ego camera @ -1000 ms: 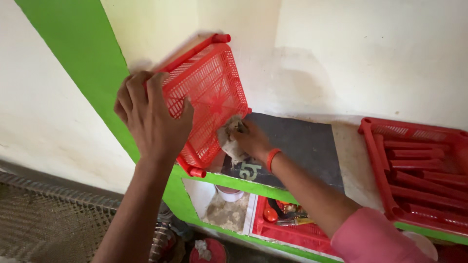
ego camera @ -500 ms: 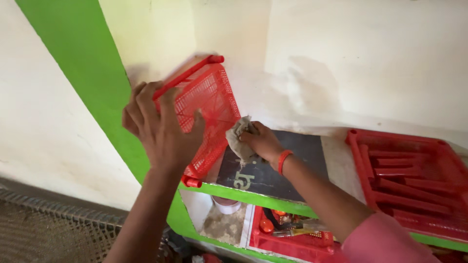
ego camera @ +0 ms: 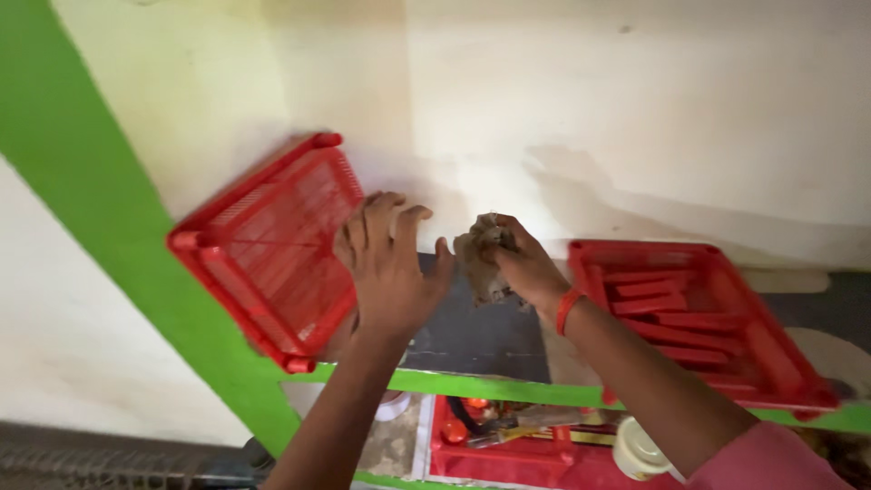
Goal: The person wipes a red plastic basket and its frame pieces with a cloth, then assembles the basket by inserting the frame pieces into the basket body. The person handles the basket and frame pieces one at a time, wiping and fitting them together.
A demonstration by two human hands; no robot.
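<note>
2 red trays, L hand (ego camera: pixel 388 272) flat, fingers spread on tilted tray (ego camera: pixel 268 249), R hand (ego camera: pixel 524 268) grip round 1 rag (ego camera: pixel 479 257)

Rag (ego camera: pixel 484 259) — blurred, maybe cloth.

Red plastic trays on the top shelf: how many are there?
2. One red tray stands tilted against the wall under the left hand; the other red tray lies flat at the right.
</note>
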